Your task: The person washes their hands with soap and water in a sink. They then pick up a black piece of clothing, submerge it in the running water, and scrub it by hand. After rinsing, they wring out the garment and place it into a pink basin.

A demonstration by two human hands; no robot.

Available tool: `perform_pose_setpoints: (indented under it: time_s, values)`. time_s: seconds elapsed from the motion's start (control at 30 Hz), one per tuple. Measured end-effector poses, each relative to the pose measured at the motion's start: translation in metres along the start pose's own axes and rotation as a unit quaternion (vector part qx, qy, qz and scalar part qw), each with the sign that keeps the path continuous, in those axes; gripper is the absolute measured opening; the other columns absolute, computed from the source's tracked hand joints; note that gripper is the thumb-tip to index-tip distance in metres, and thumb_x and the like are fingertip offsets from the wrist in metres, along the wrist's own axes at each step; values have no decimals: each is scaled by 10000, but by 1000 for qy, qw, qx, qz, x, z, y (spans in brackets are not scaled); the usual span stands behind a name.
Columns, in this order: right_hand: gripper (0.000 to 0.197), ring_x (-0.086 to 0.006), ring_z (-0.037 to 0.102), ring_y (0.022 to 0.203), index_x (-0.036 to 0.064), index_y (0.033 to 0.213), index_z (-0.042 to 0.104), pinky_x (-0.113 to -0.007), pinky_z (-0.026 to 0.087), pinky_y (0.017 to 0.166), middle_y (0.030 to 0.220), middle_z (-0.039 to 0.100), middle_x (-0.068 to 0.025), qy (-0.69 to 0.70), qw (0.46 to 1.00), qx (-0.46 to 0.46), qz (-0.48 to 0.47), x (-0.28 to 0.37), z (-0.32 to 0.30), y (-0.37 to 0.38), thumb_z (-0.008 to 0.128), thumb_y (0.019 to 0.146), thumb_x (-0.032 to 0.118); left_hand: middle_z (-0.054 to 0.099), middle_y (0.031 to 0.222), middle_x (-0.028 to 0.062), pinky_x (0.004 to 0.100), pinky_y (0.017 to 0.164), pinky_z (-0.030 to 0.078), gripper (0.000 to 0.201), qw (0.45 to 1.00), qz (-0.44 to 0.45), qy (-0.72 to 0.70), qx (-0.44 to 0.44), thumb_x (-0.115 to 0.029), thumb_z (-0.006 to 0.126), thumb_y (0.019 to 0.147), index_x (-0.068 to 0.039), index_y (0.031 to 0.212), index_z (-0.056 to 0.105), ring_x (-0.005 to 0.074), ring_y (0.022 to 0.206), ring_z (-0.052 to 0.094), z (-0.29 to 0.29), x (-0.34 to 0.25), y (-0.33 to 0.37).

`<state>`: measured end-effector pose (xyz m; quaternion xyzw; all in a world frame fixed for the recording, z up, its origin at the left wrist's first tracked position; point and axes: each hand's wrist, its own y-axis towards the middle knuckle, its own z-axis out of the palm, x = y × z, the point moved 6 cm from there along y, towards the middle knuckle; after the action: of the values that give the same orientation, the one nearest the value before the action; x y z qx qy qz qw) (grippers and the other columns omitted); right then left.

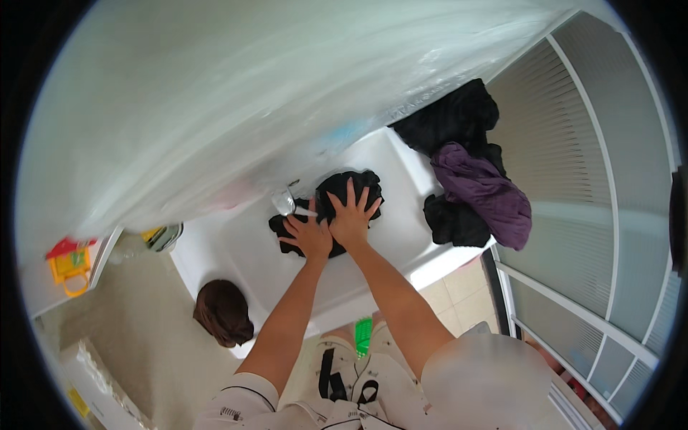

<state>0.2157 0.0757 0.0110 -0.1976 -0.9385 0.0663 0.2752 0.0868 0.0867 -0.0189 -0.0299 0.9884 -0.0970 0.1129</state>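
Both my hands press down on a wet black garment (358, 185) lying on the white shower tray (244, 251). My right hand (352, 212) lies flat with fingers spread on the cloth's middle. My left hand (307, 233) rests beside it on the cloth's left part, fingers partly curled over the fabric. A small clear cup or drain fitting (284, 201) sits just left of the garment, close to my left fingers.
A pile of black clothes (453, 118) and a purple garment (487, 193) lie at the tray's right end. A brown cloth (223, 312) hangs over the tray's near rim. A frosted sliding door (595, 215) stands at right. A yellow and red toy (68, 265) sits at left.
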Motion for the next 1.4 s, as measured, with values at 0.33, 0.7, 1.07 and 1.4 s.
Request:
perform_pose_setpoints:
  time_s: [0.33,0.7,1.07,1.4]
  values:
    - [512,-386,176,1454,232,1257,629,-664,2,1148,1559,285,-102,11,995,-2,-100,-3,23,28,687,760,339,287,1465,314,636,1106,88,536,997,64,33,-12,-313,572,877,-38,1337,541,461,1381,200,22,9,25]
    - [604,-412,510,1242,12,1273,597,-380,401,1069,1302,555,-269,327,942,18,-70,9,-69,-2,510,683,-81,611,1089,53,453,843,479,241,683,-189,-690,148,-240,482,973,-137,1182,545,213,994,575,-102,96,27]
    - [310,-338,658,720,72,840,760,-363,517,687,777,669,-233,260,937,-68,-224,162,-309,-68,542,672,-71,649,960,58,298,758,481,162,703,-27,-708,63,-99,572,916,-33,1051,633,162,853,614,-312,24,-6]
    - [711,-492,223,1377,256,1455,429,-758,272,969,1571,187,-149,-125,988,75,52,26,-107,-62,633,779,168,629,1137,273,487,944,452,408,982,-14,-185,-27,-295,539,939,-40,1254,587,457,1084,557,-111,111,3]
